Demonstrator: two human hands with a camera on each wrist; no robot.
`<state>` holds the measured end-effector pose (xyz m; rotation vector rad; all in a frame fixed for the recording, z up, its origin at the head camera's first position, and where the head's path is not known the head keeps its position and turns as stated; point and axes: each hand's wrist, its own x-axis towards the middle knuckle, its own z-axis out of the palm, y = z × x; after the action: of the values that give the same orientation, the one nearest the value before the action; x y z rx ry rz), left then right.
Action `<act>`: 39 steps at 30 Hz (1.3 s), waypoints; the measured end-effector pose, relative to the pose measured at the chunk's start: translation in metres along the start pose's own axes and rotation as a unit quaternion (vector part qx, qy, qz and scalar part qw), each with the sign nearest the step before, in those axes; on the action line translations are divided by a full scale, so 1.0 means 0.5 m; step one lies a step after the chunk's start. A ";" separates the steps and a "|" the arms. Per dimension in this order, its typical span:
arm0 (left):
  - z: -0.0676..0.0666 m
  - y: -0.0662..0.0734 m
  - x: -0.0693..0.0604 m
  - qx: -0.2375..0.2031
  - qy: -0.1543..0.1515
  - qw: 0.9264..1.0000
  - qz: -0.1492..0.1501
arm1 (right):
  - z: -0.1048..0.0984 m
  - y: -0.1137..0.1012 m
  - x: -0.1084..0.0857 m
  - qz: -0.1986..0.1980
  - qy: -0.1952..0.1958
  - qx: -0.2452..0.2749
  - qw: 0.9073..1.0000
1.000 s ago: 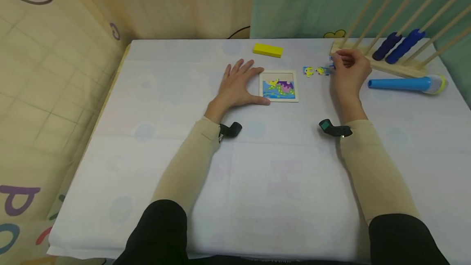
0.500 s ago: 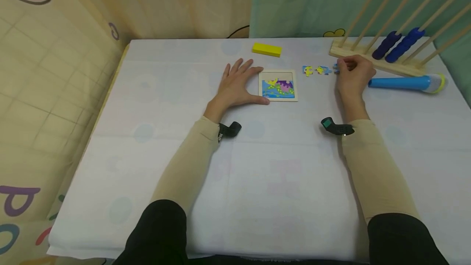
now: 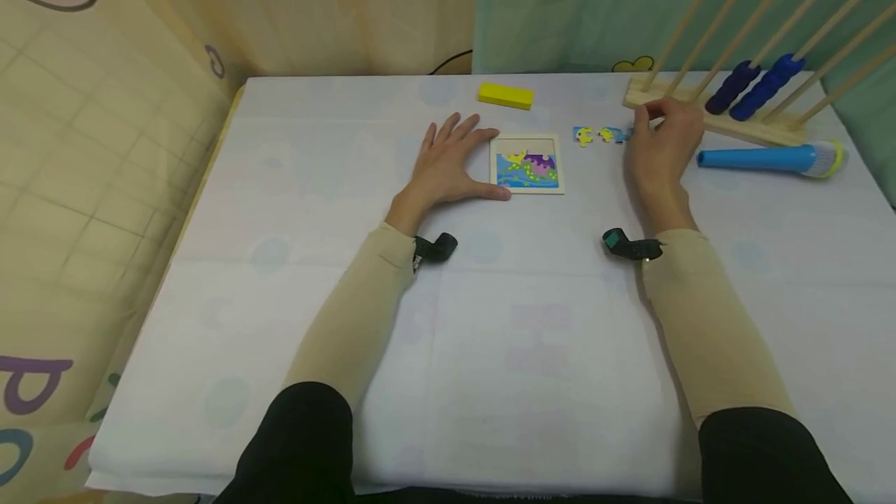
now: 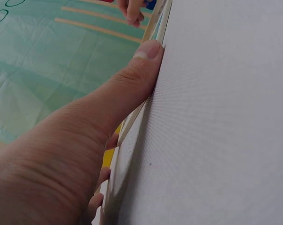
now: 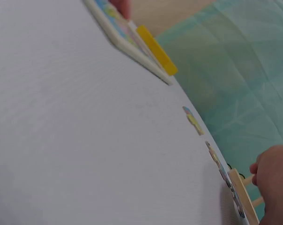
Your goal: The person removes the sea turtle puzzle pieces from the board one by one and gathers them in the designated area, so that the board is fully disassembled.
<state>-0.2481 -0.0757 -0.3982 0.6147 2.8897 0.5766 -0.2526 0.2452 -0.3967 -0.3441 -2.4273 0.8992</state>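
A framed puzzle (image 3: 528, 191) lies flat, its picture pieces filling the lower part. My left hand (image 3: 448, 166) is spread at its left side, thumb on the lower left corner and index finger at the upper left one. In the left wrist view, the thumb (image 4: 137, 70) rests along the frame's edge. Loose pieces lie right of the frame: one yellow and blue piece (image 3: 582, 136) and others (image 3: 610, 134) beside my right hand (image 3: 665, 146). That hand's fingers are bent over the pieces; whether they pinch one is hidden. The right wrist view shows several pieces (image 5: 218, 161) in a row below the hand (image 5: 276, 180).
A yellow block (image 3: 505, 96) sits behind the framed puzzle. At the back right stands a wooden rack (image 3: 742, 127) with upright rods and dark blue beads (image 3: 768, 88). A blue flashlight-shaped object (image 3: 759, 159) lies in front of it. Curtains hang behind the table.
My right hand shifted slightly right, then back left and a little away from me, over the loose pieces. The left hand and the framed puzzle have stayed in place.
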 end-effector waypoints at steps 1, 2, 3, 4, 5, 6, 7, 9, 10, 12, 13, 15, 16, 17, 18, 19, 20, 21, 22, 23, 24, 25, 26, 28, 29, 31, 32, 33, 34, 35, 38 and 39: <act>0.001 0.001 0.000 0.000 0.001 1.000 0.000 | 0.004 -0.006 -0.002 -0.013 -0.003 0.014 1.000; 0.001 0.001 0.000 -0.001 0.002 1.000 0.002 | 0.007 -0.013 -0.005 -0.023 -0.010 0.026 0.999; 0.000 0.003 0.000 -0.003 0.003 1.000 0.002 | 0.012 -0.021 -0.009 -0.031 -0.019 0.037 0.999; 0.000 0.004 0.000 -0.003 0.003 1.000 0.003 | 0.016 -0.030 -0.014 -0.038 -0.030 0.049 0.998; 0.000 0.004 0.001 -0.004 0.004 1.000 0.003 | 0.021 -0.040 -0.020 -0.041 -0.043 0.056 0.997; 0.000 0.005 0.002 -0.004 0.004 1.000 0.003 | 0.026 -0.049 -0.025 -0.043 -0.055 0.062 0.996; 0.000 0.005 0.003 -0.002 0.003 1.000 0.003 | 0.031 -0.057 -0.031 -0.049 -0.062 0.067 0.995; 0.000 0.006 0.004 -0.001 0.002 1.000 0.003 | 0.041 -0.071 -0.041 -0.057 -0.074 0.081 0.992; 0.001 0.005 0.004 0.000 0.003 1.000 0.003 | 0.046 -0.077 -0.047 -0.059 -0.081 0.088 0.991; 0.002 0.004 0.005 0.002 0.003 1.000 0.002 | 0.056 -0.087 -0.058 -0.064 -0.095 0.100 0.988; 0.003 0.004 0.005 0.003 0.003 1.000 0.001 | 0.059 -0.093 -0.064 -0.066 -0.103 0.106 0.987; 0.003 0.004 0.005 0.003 0.002 1.000 0.001 | 0.066 -0.104 -0.076 -0.070 -0.123 0.116 0.983; 0.003 0.004 0.005 0.005 0.001 1.000 0.000 | 0.069 -0.109 -0.082 -0.074 -0.132 0.121 0.981; 0.003 0.003 0.006 0.007 0.001 1.000 0.000 | 0.072 -0.113 -0.088 -0.079 -0.141 0.123 0.979; 0.003 0.004 0.006 0.008 0.001 1.000 0.000 | 0.075 -0.118 -0.092 -0.083 -0.149 0.123 0.978; 0.003 0.004 0.006 0.009 0.000 1.000 0.000 | 0.078 -0.121 -0.097 -0.087 -0.156 0.125 0.976; 0.002 0.004 0.006 0.010 0.000 1.000 -0.001 | 0.080 -0.125 -0.101 -0.095 -0.163 0.127 0.974; 0.002 0.005 0.007 0.010 0.001 1.000 -0.001 | 0.082 -0.128 -0.104 -0.104 -0.172 0.128 0.971; 0.001 0.005 0.007 0.011 0.000 1.000 -0.001 | 0.084 -0.130 -0.108 -0.111 -0.182 0.125 0.969; 0.000 0.006 0.007 0.010 0.001 1.000 -0.001 | 0.086 -0.132 -0.111 -0.118 -0.192 0.122 0.967; 0.000 0.006 0.007 0.008 0.000 1.000 -0.001 | 0.087 -0.134 -0.114 -0.126 -0.202 0.119 0.964; 0.000 0.007 0.007 0.008 0.000 1.000 -0.001 | 0.088 -0.136 -0.116 -0.134 -0.212 0.117 0.961; 0.000 0.007 0.007 0.007 0.000 1.000 -0.001 | 0.089 -0.136 -0.118 -0.143 -0.219 0.114 0.958; 0.000 0.007 0.008 0.007 0.001 1.000 0.000 | 0.091 -0.137 -0.121 -0.154 -0.229 0.109 0.955; 0.001 0.007 0.008 0.006 0.002 1.000 0.000 | 0.092 -0.137 -0.121 -0.160 -0.231 0.110 0.953; 0.001 0.006 0.009 0.009 0.003 1.000 0.000 | 0.093 -0.136 -0.121 -0.168 -0.236 0.110 0.951; 0.002 0.005 0.009 0.009 0.003 1.000 0.000 | 0.094 -0.136 -0.122 -0.171 -0.238 0.111 0.950; 0.002 0.005 0.008 0.009 0.004 1.000 0.000 | 0.094 -0.137 -0.122 -0.173 -0.241 0.111 0.948; 0.002 0.005 0.008 0.009 0.004 1.000 0.001 | 0.094 -0.137 -0.123 -0.176 -0.244 0.110 0.947; 0.002 0.004 0.008 0.008 0.004 1.000 0.002 | 0.094 -0.137 -0.123 -0.179 -0.246 0.109 0.947; 0.002 0.003 0.008 0.008 0.005 1.000 0.003 | 0.094 -0.140 -0.125 -0.185 -0.249 0.105 0.945; 0.003 0.002 0.008 0.008 0.005 1.000 0.004 | 0.095 -0.141 -0.125 -0.185 -0.249 0.103 0.945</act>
<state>-0.2510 -0.0727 -0.3992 0.6263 2.9057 0.5603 -0.2308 0.1424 -0.4046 0.4606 -2.6696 1.1511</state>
